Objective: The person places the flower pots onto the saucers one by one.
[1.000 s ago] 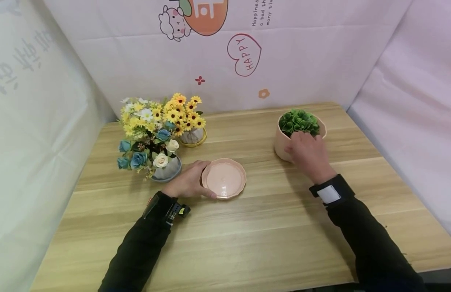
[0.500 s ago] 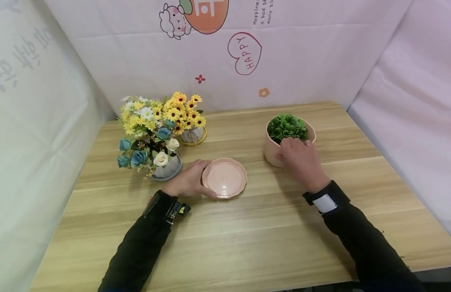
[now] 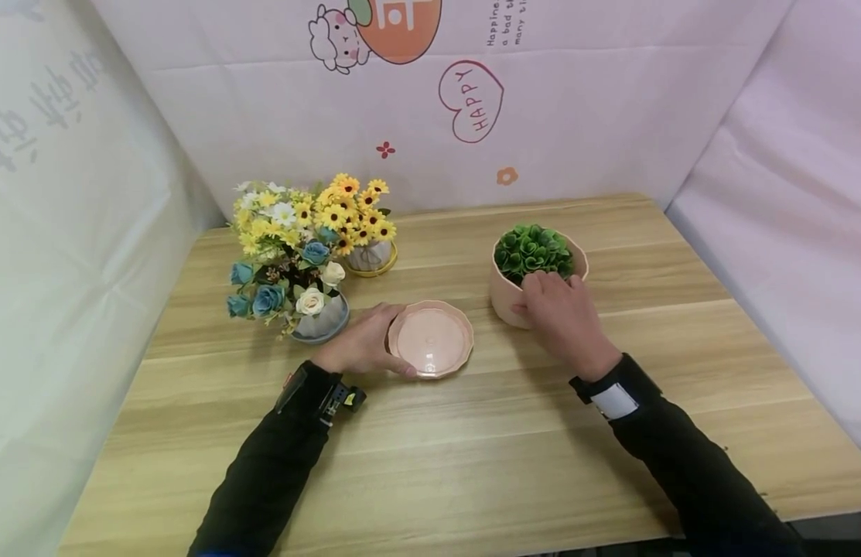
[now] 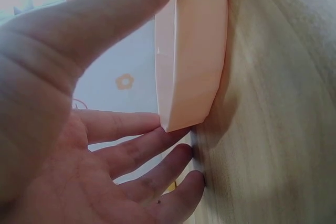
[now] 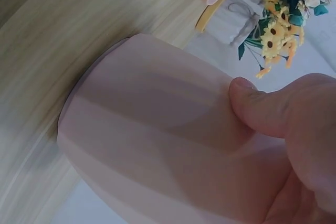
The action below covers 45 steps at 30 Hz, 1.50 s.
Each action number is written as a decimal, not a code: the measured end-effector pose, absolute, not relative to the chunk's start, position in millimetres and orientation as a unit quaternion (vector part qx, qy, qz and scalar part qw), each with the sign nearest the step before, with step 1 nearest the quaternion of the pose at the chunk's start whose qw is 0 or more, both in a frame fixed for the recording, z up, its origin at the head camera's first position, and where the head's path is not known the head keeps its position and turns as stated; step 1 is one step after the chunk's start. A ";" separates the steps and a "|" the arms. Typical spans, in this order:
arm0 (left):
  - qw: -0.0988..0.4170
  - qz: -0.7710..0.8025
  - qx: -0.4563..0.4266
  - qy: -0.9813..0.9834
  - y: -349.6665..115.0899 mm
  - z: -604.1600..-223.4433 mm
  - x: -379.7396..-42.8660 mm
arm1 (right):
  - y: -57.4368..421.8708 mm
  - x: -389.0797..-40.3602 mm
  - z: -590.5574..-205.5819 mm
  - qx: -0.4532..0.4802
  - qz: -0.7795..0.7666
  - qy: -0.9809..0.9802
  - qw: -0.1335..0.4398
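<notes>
In the head view my left hand [image 3: 363,340] holds the left side of a shallow pink saucer [image 3: 431,339] with a faceted rim. The left wrist view has the thumb along one side of the saucer [image 4: 197,51] and fingertips at its lower edge. To the right, my right hand [image 3: 562,321] grips the near rim of a pink flower pot [image 3: 505,298], thumb on the outer wall. The other fingers go over the rim and their tips are hidden. Bushy green artificial leaves [image 3: 531,251] fill the pot. In the right wrist view the pot wall [image 5: 157,124] stands close over the table.
Left of the saucer stands a grey pot [image 3: 323,321] with blue and cream roses [image 3: 309,300]. Behind it are yellow daisies [image 3: 350,213] in a grey pot on a yellow saucer [image 3: 374,268]. Printed white cloth [image 3: 576,116] rises behind the wooden table [image 3: 430,464].
My right hand has brought the pink pot leftward and a little nearer, toward the saucer. The left hand and saucer have stayed in place.
</notes>
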<state>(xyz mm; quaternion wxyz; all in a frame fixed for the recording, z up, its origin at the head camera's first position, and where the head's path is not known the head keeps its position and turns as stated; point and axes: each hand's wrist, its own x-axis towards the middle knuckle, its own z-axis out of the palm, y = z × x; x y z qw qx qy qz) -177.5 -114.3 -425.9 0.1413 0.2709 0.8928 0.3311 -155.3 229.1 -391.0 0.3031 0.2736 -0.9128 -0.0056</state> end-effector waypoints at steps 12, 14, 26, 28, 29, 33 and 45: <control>0.161 0.328 0.252 0.896 -110.0 -412.9 -171.6 | 217.4 -150.6 -391.2 0.287 -0.002 -0.909 0.302; 0.160 0.321 0.250 0.899 -109.1 -409.7 -170.2 | 214.8 -150.2 -391.6 0.290 -0.011 -0.907 0.306; 0.159 0.313 0.244 0.904 -112.6 -413.8 -167.5 | 205.1 -146.0 -387.5 0.299 -0.048 -0.909 0.286; 0.158 0.312 0.244 0.905 -113.3 -414.0 -168.0 | 200.8 -144.0 -381.1 0.305 -0.039 -0.910 0.279; 0.159 0.312 0.243 0.905 -113.4 -414.1 -168.6 | 198.1 -142.7 -377.3 0.308 -0.035 -0.910 0.276; 0.158 0.317 0.244 0.903 -114.7 -415.3 -170.6 | 184.3 -137.4 -362.9 0.326 -0.013 -0.906 0.270; 0.123 0.349 0.294 0.881 -113.6 -426.1 -177.0 | 145.1 -128.8 -360.1 0.394 0.009 -0.870 0.295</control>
